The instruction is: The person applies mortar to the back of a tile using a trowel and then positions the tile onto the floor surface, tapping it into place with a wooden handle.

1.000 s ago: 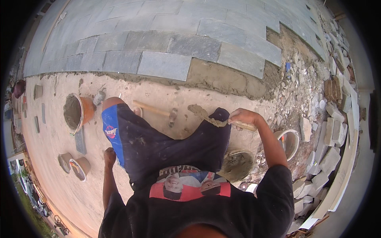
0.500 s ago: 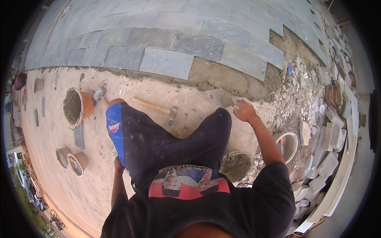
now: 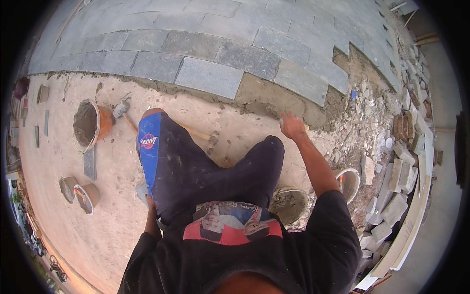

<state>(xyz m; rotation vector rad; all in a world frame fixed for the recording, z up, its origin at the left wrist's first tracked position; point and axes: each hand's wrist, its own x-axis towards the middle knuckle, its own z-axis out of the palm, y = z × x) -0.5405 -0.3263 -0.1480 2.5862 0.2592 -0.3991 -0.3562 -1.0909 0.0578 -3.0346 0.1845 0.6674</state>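
Observation:
My right hand [image 3: 292,126] is closed around a trowel [image 3: 264,109], its blade partly lost against the wet mortar. The blade lies at the near edge of a grey mortar bed [image 3: 281,98], in a gap along the edge of the laid grey stone tiles [image 3: 209,78]. My left hand [image 3: 151,202] hangs low beside my left thigh. Its fingers are at a grey flat piece [image 3: 142,191], partly hidden by my leg. A hammer [image 3: 212,142] with a wooden handle lies on the ground between my knees.
An orange bucket [image 3: 104,122] of mortar stands at left beside a mallet [image 3: 121,109]. Smaller buckets [image 3: 88,198] stand nearer. On the right are a mortar bowl [image 3: 289,205], a pale bucket [image 3: 348,183], rubble [image 3: 364,122] and stacked stone offcuts [image 3: 394,208].
My right hand and the trowel have moved slightly away from me, toward the mortar bed. More of the grey piece by my left hand shows. The whole view has shifted a little.

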